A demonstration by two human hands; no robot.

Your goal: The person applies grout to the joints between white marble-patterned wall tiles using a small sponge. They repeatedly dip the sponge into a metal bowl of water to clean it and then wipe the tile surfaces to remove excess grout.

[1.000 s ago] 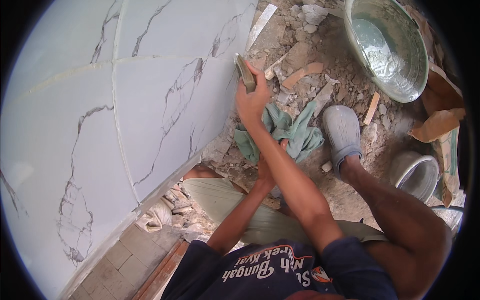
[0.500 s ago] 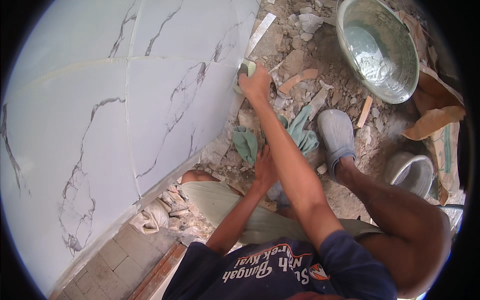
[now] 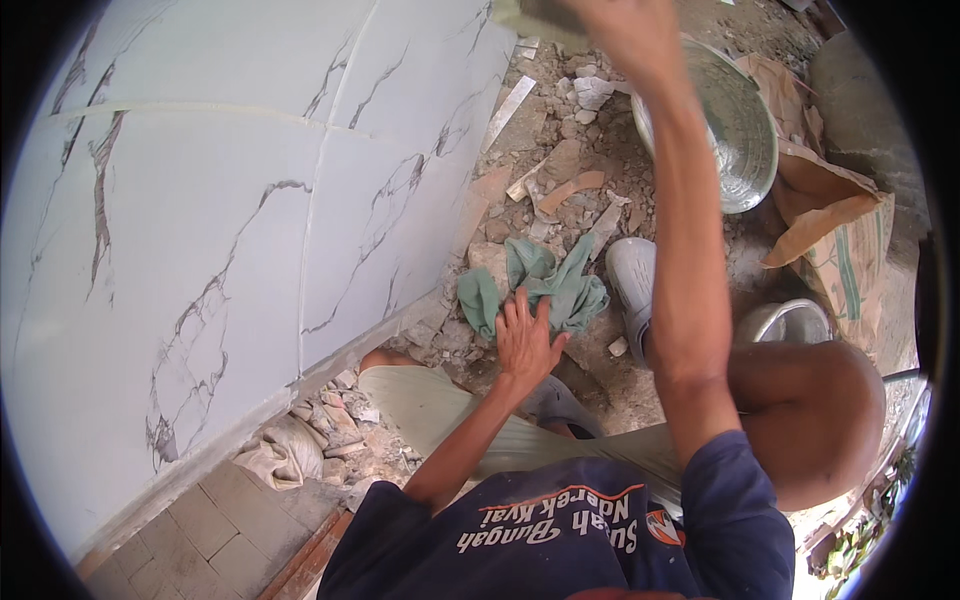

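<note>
My right hand point(image 3: 632, 38) is raised to the top edge of the view, at the far end of the marble-patterned wall tiles point(image 3: 240, 230). Its fingers close round a pale green pad with a dark side point(image 3: 545, 22), partly cut off by the frame and blurred. Lower down, my left hand point(image 3: 528, 340) lies with fingers stretched and spread against a crumpled green cloth point(image 3: 560, 285). That cloth sits on the rubble beside the foot of the tiles.
A large bucket point(image 3: 745, 140) with wet grey-green contents stands at the right, partly behind my right forearm. Nearby are a torn paper sack point(image 3: 835, 240) and a smaller bucket point(image 3: 790, 322). Broken rubble point(image 3: 570, 155) covers the ground between wall and buckets. A whitish bag point(image 3: 285, 450) lies lower left.
My right hand has moved up and away with the pad, from the tile edge to the top of the view. My left hand's fingers have spread out on the cloth.
</note>
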